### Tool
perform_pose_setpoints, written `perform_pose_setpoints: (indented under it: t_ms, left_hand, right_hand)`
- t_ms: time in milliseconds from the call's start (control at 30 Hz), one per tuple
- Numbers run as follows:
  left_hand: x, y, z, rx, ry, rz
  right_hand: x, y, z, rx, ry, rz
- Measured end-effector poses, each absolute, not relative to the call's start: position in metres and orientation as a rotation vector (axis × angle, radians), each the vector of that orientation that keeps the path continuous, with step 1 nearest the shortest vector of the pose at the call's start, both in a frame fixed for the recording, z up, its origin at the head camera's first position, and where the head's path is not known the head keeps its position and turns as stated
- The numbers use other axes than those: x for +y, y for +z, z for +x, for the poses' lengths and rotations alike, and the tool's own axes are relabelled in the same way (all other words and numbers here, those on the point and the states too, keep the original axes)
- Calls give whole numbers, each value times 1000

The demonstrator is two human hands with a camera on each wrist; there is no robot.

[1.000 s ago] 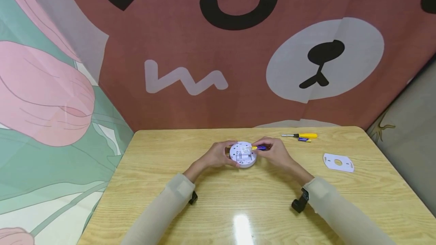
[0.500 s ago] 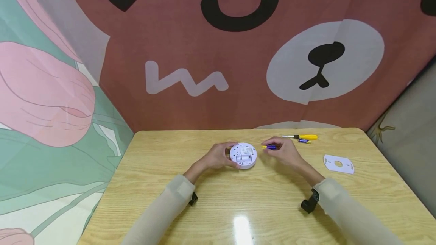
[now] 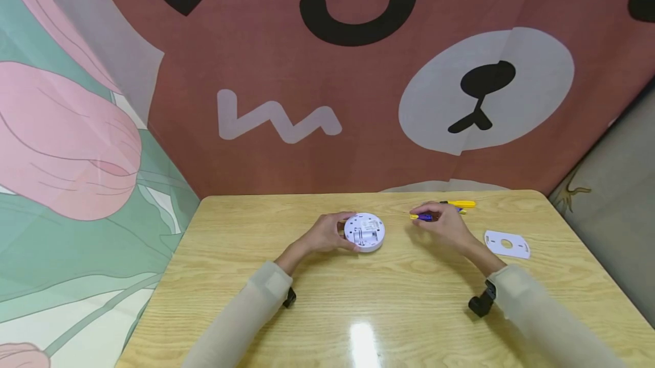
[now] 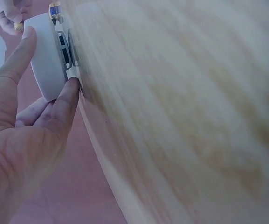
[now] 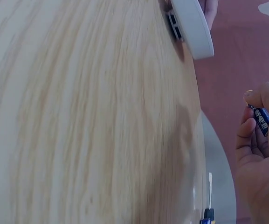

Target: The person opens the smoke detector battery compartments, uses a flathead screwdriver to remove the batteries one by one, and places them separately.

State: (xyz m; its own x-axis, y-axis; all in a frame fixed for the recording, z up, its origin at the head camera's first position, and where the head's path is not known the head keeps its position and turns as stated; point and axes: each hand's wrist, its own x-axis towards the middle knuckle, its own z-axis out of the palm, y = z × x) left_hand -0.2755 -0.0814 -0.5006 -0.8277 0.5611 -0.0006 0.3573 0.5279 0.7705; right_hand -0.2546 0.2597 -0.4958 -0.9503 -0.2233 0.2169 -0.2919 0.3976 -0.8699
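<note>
A white round device [image 3: 369,223], resembling a smoke detector, lies on the table with its back and battery compartment facing up. My left hand [image 3: 323,234] grips its left rim between thumb and fingers, as the left wrist view also shows. To the right, apart from the device, my right hand [image 3: 446,224] pinches a blue and yellow battery [image 3: 422,217] just over the table. Printed characters show on that battery's side in the right wrist view. Whether anything sits inside the compartment is too small to tell.
Behind my right hand lie a yellow-handled screwdriver [image 3: 464,204] and a second blue and yellow battery [image 3: 463,211], partly hidden. A white mounting plate [image 3: 492,242] with a round hole rests farther right. A patterned cloth [image 3: 276,169] hangs at the table's [image 3: 245,209] back edge.
My right hand has moved right with the battery, from the device's top right edge to near the screwdriver. My left hand and the device have stayed put.
</note>
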Motion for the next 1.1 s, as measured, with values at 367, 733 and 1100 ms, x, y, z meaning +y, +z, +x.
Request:
perform_pose_setpoints:
  t_ms: [367,733,1100]
  left_hand:
    - [-81,-499,-276,2534,1162,793]
    - [-82,-500,-276,2531,1163,794]
    - [-82,-501,-276,2536,1158,799]
  right_hand:
    - [282,-502,-254,-2557,1601,419]
    - [306,-500,-254,-2602,1470,364]
    - [336,-504,-257,-2625,1445,344]
